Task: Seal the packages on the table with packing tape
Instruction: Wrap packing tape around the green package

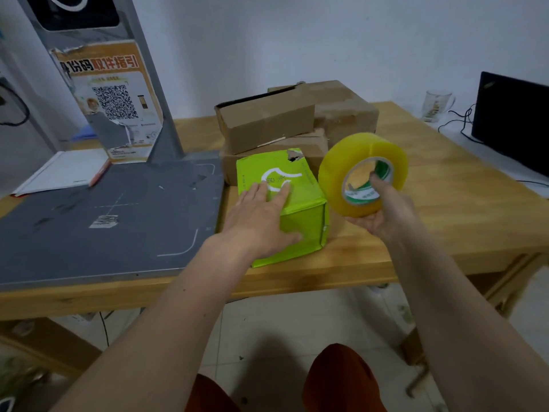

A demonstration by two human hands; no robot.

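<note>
Head view: green box (285, 203) at frame centre, on the tabletop (445, 203), upper corner torn. Left hand (258, 215) flat on its top, fingers straight, thumb down the near face; grip released, pressing only. Tape roll (361, 173) just right of the box, lifted off the tabletop, yellow, core facing the camera. Right hand (386, 209) grasping the roll, thumb hooked into the core, fingers curled beneath the rim. Behind the green box, toward upper centre, brown boxes (267, 126) stacked, the top one with a flap ajar, another brown one behind at right. Left of centre, grey mat (104, 218) with white corner marks covering the tabletop. Upper left, grey stand (142, 55) bearing an orange poster (113, 96) with a QR code. White papers (62, 171) and a red pencil (99, 173) at its foot. Far right edge, black monitor (514, 120) with cables, glass mug (435, 105) beside it. Bottom of frame, tiled floor (282, 322) and red-brown shorts (338, 379).
</note>
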